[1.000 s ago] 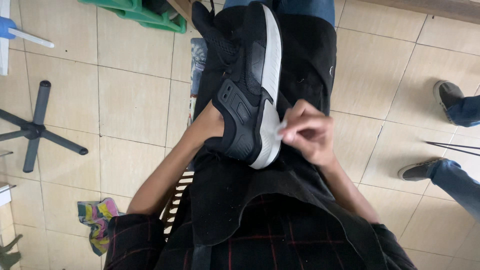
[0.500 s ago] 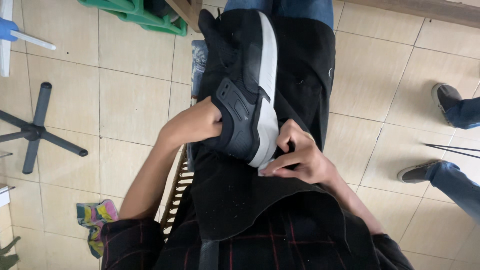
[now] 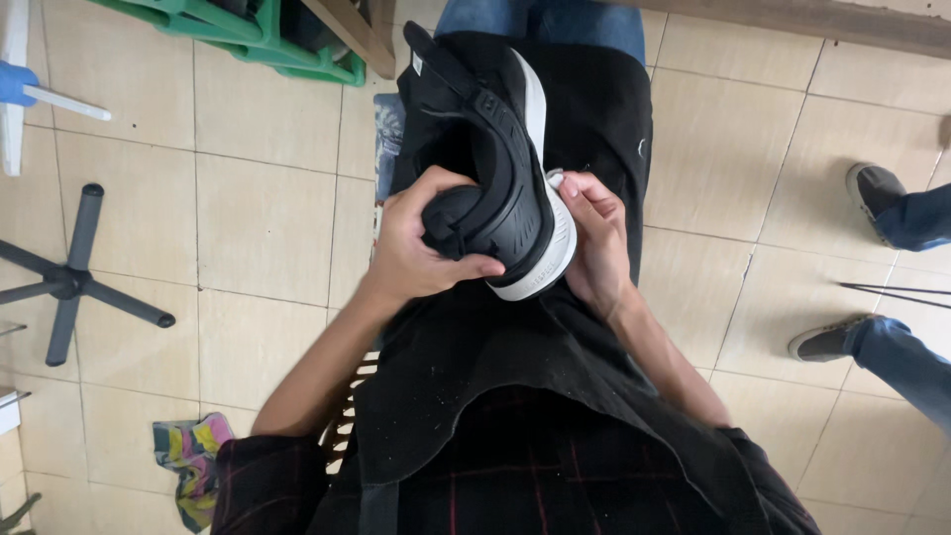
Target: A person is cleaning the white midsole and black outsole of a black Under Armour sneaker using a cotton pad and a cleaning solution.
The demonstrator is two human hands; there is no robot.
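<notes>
Your left hand gripped the heel of the black shoe over your lap, on the black apron, and your right hand closed its fingers on the white sole at the same end. A second before, the sole faced more to you and the left hand was under the shoe; now the shoe was turned on its side and the left hand wrapped over the heel. I judge that you moved the work from the sole edge to the heel part.
</notes>
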